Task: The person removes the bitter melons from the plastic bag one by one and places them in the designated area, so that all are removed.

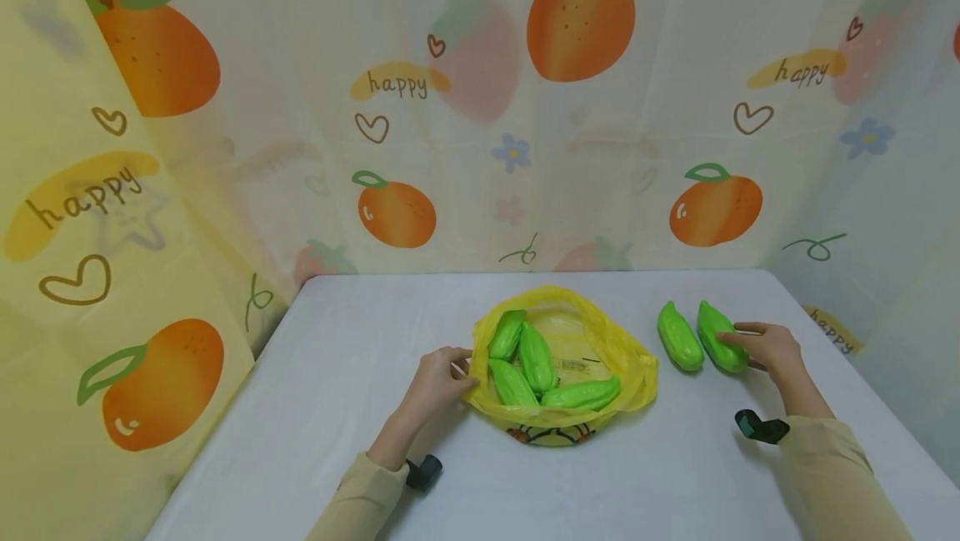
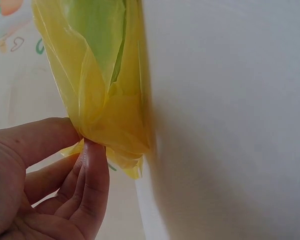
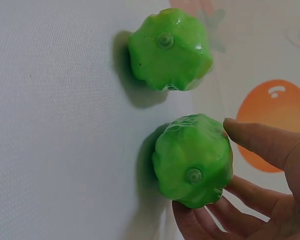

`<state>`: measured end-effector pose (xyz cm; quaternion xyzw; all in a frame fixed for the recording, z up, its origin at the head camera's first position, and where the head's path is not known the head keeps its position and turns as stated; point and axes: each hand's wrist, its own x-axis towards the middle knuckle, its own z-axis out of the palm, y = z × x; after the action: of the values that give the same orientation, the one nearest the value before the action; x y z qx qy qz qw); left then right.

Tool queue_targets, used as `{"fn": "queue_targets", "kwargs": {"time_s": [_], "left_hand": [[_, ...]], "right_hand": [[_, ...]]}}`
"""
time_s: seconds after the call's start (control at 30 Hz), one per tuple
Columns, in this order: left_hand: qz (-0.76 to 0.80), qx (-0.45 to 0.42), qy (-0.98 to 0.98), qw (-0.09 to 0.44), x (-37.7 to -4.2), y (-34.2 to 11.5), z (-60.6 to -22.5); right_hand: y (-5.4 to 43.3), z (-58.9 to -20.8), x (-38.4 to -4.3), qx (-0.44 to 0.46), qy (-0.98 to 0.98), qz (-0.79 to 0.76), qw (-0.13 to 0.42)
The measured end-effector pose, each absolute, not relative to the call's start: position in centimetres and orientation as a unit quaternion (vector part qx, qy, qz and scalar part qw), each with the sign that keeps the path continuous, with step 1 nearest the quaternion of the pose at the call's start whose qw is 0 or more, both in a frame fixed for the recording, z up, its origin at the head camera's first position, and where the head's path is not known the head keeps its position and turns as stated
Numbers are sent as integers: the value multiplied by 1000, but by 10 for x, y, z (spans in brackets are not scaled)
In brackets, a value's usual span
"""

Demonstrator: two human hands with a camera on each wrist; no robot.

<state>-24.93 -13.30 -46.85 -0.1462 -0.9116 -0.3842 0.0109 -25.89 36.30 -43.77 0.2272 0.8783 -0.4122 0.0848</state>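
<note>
The outer green pepper (image 1: 712,328) sits on or just above the worktop (image 1: 600,491), gripped between the thumb and bent fingers of the right hand (image 1: 772,351), which reaches in from its right. A second pepper (image 1: 680,338) lies just beside it. Well apart, the left hand (image 1: 442,376) pinches the rim of a yellow bag (image 1: 637,374) holding four peppers (image 1: 537,358), between both hands.

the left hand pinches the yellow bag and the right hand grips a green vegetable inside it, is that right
Not quite: the green vegetable that the right hand grips is outside the yellow bag, off to its right, as the head view shows. The left hand does pinch the bag.
</note>
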Motion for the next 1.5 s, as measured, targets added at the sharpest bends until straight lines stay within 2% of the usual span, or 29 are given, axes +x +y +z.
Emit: {"fn": "queue_targets", "kwargs": {"time_s": [0.83, 1.0, 1.07, 1.23, 1.5], "left_hand": [[-394, -147, -907, 13, -247, -131, -467], [-395, -147, -906, 14, -247, -131, -466], [-396, -147, -906, 14, -247, -131, -465], [-397, -148, -906, 14, -247, -131, -465], [-396, -149, -906, 13, -248, -132, -467]], "right_hand": [[384, -442, -254, 228, 865, -441, 69], [405, -462, -264, 203, 877, -433, 46], [405, -459, -261, 191, 880, -433, 39], [381, -422, -239, 166, 878, -446, 43], [367, -406, -228, 141, 885, -443, 25]]}}
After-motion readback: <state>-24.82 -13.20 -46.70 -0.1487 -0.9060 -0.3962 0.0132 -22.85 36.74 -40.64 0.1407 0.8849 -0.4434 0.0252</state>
